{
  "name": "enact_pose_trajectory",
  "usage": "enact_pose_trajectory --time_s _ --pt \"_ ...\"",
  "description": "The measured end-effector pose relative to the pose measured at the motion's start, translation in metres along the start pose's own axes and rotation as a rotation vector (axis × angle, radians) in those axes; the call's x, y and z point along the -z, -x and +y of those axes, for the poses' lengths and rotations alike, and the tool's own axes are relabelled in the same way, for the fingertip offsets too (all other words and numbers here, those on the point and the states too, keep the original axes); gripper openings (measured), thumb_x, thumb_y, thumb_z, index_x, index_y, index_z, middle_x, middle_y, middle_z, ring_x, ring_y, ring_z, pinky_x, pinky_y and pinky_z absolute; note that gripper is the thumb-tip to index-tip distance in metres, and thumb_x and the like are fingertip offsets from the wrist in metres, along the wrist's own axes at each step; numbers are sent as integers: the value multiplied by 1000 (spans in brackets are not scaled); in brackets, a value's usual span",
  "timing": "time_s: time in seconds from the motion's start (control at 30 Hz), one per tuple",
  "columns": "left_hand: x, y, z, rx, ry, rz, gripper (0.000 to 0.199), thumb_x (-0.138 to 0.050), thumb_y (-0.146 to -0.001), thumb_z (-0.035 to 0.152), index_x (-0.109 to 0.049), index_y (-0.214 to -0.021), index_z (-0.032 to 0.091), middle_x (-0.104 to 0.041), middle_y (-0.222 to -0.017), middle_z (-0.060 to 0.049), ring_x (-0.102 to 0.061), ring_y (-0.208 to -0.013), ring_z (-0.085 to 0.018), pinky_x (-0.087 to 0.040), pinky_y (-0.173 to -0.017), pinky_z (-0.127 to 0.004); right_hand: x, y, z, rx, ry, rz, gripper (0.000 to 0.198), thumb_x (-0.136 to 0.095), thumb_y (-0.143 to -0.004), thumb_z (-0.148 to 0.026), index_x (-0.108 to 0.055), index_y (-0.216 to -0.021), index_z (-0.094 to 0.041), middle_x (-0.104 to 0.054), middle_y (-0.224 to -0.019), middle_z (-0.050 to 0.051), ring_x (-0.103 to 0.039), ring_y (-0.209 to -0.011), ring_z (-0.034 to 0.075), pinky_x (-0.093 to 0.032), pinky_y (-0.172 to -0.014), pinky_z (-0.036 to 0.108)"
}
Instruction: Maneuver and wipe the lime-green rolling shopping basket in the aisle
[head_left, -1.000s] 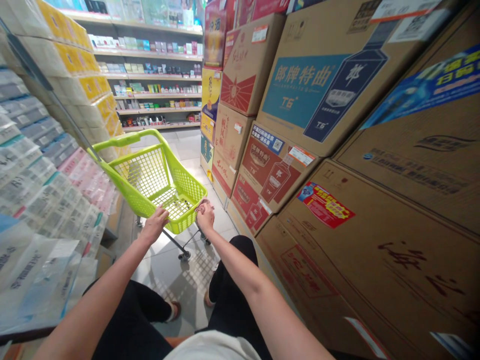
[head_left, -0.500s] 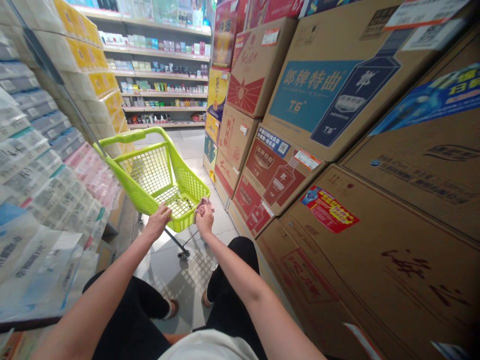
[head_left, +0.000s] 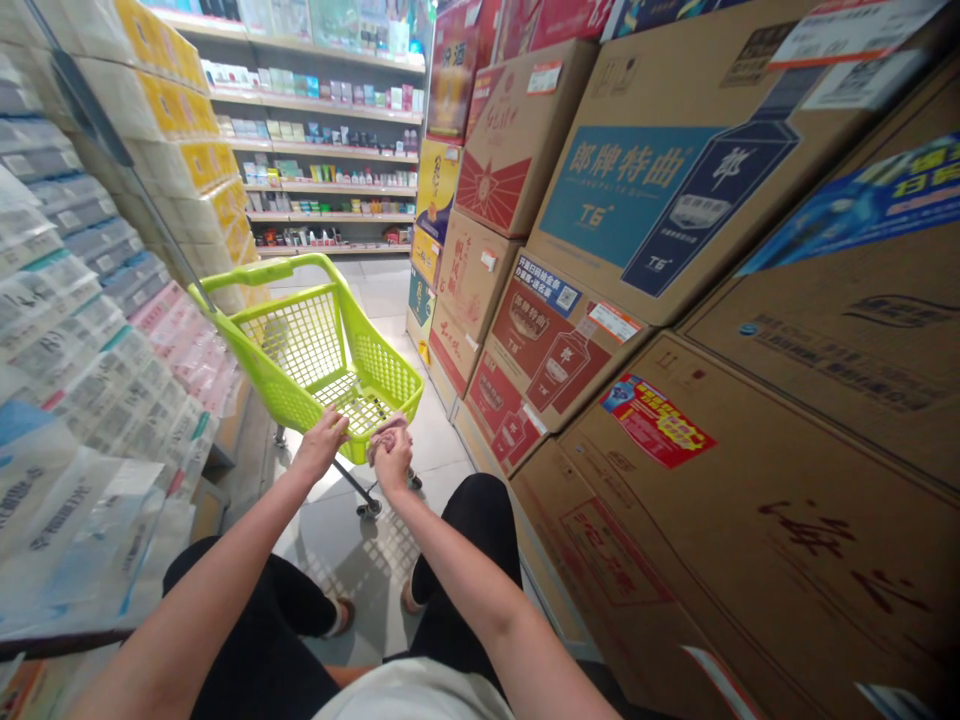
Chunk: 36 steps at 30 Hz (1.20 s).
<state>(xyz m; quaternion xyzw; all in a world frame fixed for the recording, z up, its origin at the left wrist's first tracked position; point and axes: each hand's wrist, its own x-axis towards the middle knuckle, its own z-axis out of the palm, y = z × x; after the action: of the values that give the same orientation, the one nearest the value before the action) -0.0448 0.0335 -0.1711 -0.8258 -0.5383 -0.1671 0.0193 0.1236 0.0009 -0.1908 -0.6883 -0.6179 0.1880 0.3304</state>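
A lime-green plastic shopping cart [head_left: 255,355] with lattice sides stands in front of me on dark wheeled legs. Its near rim is gripped by my left hand [head_left: 324,443], fingers curled over the edge. My right hand [head_left: 393,465] is closed round a crumpled pinkish cloth [head_left: 386,436], which lies against the cart's near rim, just right of my left hand. The basket's mesh bottom [head_left: 349,395] shows between the sides.
Cardboard cartons [head_left: 652,160] are stacked along the right. Packs of tissue paper [head_left: 97,370] are piled on the left, with a grey pole [head_left: 124,155] slanting past them. Shelves of small goods [head_left: 330,185] stand at the back. Tiled floor [head_left: 442,455] runs between.
My right hand has moved left along the cart's near rim with the cloth, closer to my left hand. The left hand keeps its place on the rim.
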Motion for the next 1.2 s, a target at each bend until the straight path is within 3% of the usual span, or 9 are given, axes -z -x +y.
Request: enact_pose_trajectory --time_s 0.1,0.2,0.33,0.5,0.6,0.73,0.83,1.07,1.2 --pt "0 0 6 -10 -40 21 14 -48 -88 21 -57 -99 23 -59 -111 -9 -43 -133 -24 -50 -95 -37 -17 36 -3 218 -75 -43 24 -39 -85 -10 -59 -88 -23 -64 -98 5 -59 -100 18 -45 -92 28" --pt "5 1 11 -19 -107 36 15 -47 -89 19 -58 -98 23 -60 -109 -10 -51 -121 -24 -50 -91 -37 -18 44 -4 391 -202 26 15 -46 -85 -15 -58 -88 -22 -63 -100 6 -56 -103 20 -43 -95 32" --pt "17 -5 14 -128 -204 18 16 -45 -91 19 -60 -92 23 -61 -90 -7 -56 -99 -23 -42 -98 -42 3 10 0 394 -184 27 24 -52 -84 -18 -58 -107 -21 -61 -110 7 -56 -106 21 -44 -94 34" --pt "32 -14 -4 -284 -254 -40 14 -54 -89 36 -62 -89 24 -63 -88 -6 -56 -90 -22 -43 -81 -35 26 -23 27 692 -144 -239 38 -60 -80 -16 -56 -117 -22 -55 -131 9 -52 -121 20 -44 -98 31" --pt "39 -18 -23 -267 -246 -8 28 -52 -88 50 -63 -96 26 -65 -96 -5 -55 -97 -22 -40 -84 -35 37 -36 45 791 -228 -317 35 -59 -81 -13 -56 -115 -21 -54 -134 10 -48 -127 18 -41 -103 33" --pt "41 -31 -30 -207 -246 18 36 -41 -92 54 -64 -99 26 -64 -95 -5 -54 -101 -22 -34 -95 -39 54 -51 62 761 -306 -379 32 -54 -81 -11 -56 -112 -19 -57 -131 11 -51 -126 17 -42 -101 32" --pt "33 -43 -18 -168 -261 -28 41 -35 -95 51 -65 -89 24 -61 -91 -6 -53 -92 -22 -35 -89 -38 59 -49 66 682 -236 -338 32 -50 -81 -11 -56 -112 -18 -59 -128 9 -52 -124 16 -44 -99 30" --pt "12 -55 20 -119 -258 -44 44 -32 -94 54 -65 -94 24 -61 -97 -9 -50 -95 -25 -34 -82 -38 26 -11 13 377 262 59 32 -43 -94 -21 -53 -124 -21 -54 -134 12 -55 -117 22 -49 -91 31" --pt "14 -52 19 -153 -257 -38 44 -30 -95 52 -64 -98 23 -62 -97 -8 -51 -94 -22 -34 -85 -37 43 -26 18 448 284 -27 28 -41 -97 -25 -56 -121 -21 -60 -126 10 -59 -109 19 -50 -87 27"
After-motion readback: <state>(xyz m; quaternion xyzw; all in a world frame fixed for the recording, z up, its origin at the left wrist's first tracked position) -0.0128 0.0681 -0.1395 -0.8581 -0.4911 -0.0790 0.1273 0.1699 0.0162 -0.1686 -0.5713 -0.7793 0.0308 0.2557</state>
